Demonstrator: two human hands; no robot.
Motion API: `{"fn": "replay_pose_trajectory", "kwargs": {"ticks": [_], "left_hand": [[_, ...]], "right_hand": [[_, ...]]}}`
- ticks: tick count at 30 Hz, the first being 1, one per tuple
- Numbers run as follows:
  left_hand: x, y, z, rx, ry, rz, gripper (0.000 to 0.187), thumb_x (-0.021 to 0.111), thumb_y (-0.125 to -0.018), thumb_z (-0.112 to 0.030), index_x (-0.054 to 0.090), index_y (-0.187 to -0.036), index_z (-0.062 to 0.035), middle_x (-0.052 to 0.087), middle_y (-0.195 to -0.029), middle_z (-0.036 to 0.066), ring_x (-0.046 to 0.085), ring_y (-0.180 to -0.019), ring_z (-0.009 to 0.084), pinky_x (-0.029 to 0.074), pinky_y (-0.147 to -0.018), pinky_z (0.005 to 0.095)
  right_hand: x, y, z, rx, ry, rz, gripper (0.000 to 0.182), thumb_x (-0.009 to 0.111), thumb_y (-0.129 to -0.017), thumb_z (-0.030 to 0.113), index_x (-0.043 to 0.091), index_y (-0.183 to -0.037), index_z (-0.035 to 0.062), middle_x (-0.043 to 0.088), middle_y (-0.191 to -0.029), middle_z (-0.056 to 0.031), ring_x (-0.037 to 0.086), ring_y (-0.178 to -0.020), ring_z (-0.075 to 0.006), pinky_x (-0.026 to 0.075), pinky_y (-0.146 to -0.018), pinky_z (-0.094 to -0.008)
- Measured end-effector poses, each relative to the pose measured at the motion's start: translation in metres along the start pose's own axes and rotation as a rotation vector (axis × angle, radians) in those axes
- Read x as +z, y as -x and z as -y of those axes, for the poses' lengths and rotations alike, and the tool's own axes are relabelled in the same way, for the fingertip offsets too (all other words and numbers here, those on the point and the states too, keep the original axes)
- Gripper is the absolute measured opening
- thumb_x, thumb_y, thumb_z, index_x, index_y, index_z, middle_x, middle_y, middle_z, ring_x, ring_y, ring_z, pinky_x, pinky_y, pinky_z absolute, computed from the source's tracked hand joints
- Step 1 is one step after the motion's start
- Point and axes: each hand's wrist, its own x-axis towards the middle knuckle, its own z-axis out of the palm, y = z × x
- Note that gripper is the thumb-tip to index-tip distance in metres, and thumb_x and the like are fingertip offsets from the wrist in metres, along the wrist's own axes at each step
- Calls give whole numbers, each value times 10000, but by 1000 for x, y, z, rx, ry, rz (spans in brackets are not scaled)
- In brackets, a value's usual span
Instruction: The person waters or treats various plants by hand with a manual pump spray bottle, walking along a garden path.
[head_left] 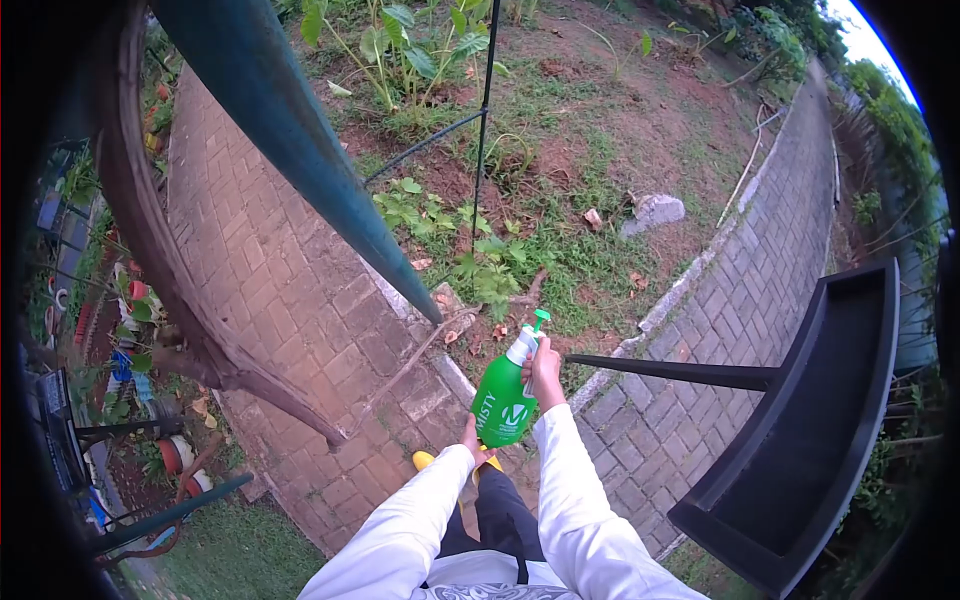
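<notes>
A green pump sprayer bottle [503, 400], marked "MISTY" with a white collar and a green pump knob on top, is held in front of my body, tilted slightly to the right. My right hand [545, 372] is closed around the white part near its neck; the inner side of that grip is hidden. Low on the bottle, my left hand [476, 443] holds the base from the left and below, its fingers partly out of sight behind the green body. Beneath the bottle, the tip of a yellow shoe [424, 460] shows on the paving.
A teal pole [330, 170] and a brown branch-like post [190, 300] rise on the left. A black tray [800, 450] with a bar [670, 370] stands at the right. Brick paths flank a planted bed [600, 150]. A pale rock [655, 212] lies in it.
</notes>
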Motion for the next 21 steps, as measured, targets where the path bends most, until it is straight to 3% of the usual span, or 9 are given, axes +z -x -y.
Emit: {"fn": "replay_pose_trajectory", "kwargs": {"ticks": [5,8,11,14,17,21], "left_hand": [[-1,-14,-8,-23,-29,-23,689,274,-745,-688,429,-1125,-134,470,-1046,131,471,-818,252,416,-594,323],[-4,-30,-12,-73,-16,50,611,313,-744,-679,415,-1101,-194,467,-1031,81,452,-805,246,391,-595,330],[3,-37,-12,-39,13,-14,609,330,-747,-669,416,-1101,-181,460,-1029,90,451,-796,241,393,-592,321],[17,-36,-21,1,3,-18,651,261,-771,-661,443,-1102,-131,477,-1058,93,460,-834,235,404,-630,307],[33,-23,-40,89,98,136,640,269,-781,-647,426,-1120,-126,464,-1059,97,443,-814,227,387,-638,300],[62,-5,-72,240,157,162,618,310,-791,-620,390,-1144,-119,417,-1103,96,430,-810,209,371,-615,289]], "right_hand": [[2,-20,-3,20,-16,-25,444,357,-783,485,367,-604,79,339,-447,9,316,-325,-112,278,-315,-278],[4,-39,-6,15,10,-40,443,351,-785,486,367,-612,78,346,-450,5,327,-331,-116,285,-320,-280],[7,-47,-3,26,7,-33,436,352,-789,468,375,-610,72,350,-450,-1,334,-335,-123,291,-327,-284],[12,-45,5,-20,23,1,437,358,-791,466,377,-605,71,349,-448,-1,333,-333,-124,289,-326,-285],[22,-27,31,-95,6,66,446,370,-789,473,378,-603,67,343,-446,2,328,-332,-121,287,-326,-280],[41,0,81,-199,33,91,482,367,-800,485,400,-605,45,370,-451,-9,354,-343,-124,301,-335,-278]]}}
